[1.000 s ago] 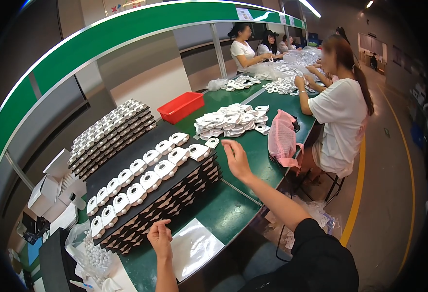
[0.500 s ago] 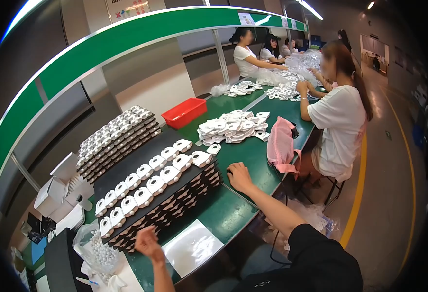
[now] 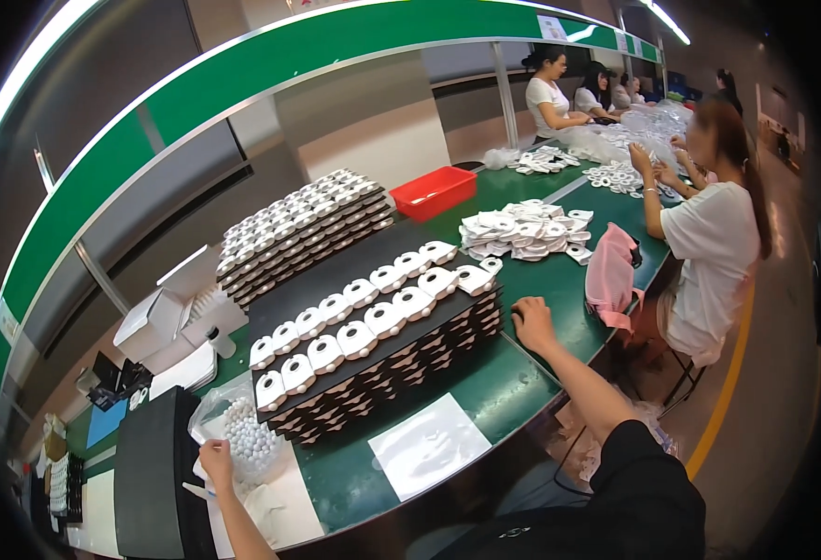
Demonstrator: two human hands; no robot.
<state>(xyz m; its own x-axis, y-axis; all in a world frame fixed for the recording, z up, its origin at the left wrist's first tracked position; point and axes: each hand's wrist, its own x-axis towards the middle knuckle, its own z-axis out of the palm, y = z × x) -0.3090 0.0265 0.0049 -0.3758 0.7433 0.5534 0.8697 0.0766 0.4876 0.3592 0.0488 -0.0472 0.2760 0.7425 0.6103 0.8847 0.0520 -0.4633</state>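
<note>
My left hand is at the near left edge of a clear plastic bag of small white balls. Its fingers are curled together, and what they hold, if anything, is too small to make out. My right hand rests on the green table with fingers apart, just right of a tall stack of black trays. Two rows of white rounded plastic parts, each with a dark round hole, lie on the top tray. One part sits at its right end.
A heap of white parts, a red bin and a pink bag lie beyond. Another tray stack stands behind. A clear sheet lies in front. A co-worker sits at the right, handling white pieces.
My left hand has moved left from the front of the tray stack to the bag of balls. My right hand stays on the table. The view has swung left.
</note>
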